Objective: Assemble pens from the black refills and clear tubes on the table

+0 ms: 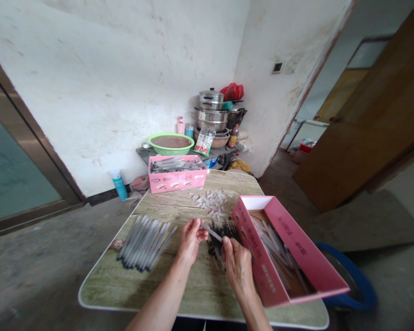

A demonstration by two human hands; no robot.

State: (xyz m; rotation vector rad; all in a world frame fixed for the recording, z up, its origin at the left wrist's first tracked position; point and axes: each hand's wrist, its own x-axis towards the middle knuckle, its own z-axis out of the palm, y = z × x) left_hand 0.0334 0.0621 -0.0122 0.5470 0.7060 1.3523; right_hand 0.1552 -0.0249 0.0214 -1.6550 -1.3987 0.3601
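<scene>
Spanning both pinched hands, left (192, 239) and right (235, 258), one pen tube (212, 231)

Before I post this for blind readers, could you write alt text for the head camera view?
Two hands, left and right, hold a slim translucent tube above a wood-patterned table, between a row of similar tubes and an open pink box of more.

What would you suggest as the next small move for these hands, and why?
Probably a gentle inward press along the pen barrel: left hand and right hand pinch its opposite ends; the row of pens shows black ends, while fingers hide this one's near end.
</scene>
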